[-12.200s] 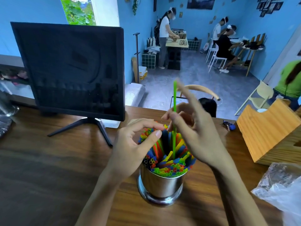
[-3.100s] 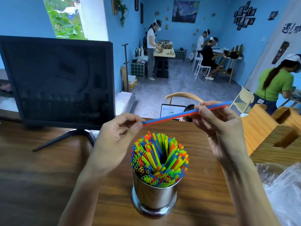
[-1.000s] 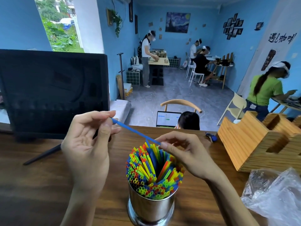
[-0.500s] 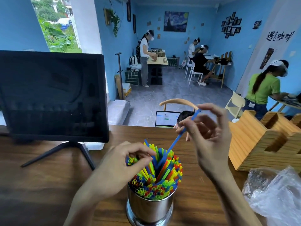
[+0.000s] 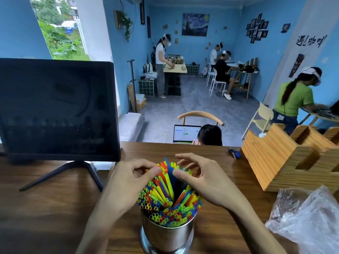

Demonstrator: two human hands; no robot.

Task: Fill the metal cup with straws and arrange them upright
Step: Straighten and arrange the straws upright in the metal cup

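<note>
**Both hands at the straw tops, cup nearly full**

Head view: the metal cup point(image 5: 167, 233) stands on the near edge of the wooden table point(image 5: 45, 208), packed with coloured straws point(image 5: 165, 197) that fan outward. The left hand point(image 5: 126, 182) curls thumb and forefinger onto the far-left straw tips; whether it pinches one is unclear. The right hand point(image 5: 203, 182) hovers at the far-right tips, fingers loosely spread, holding nothing visible. The straws look light, thin and easily kinked, so they are best nudged gently near their tops. A monitor point(image 5: 55, 109) stands far left.
</note>
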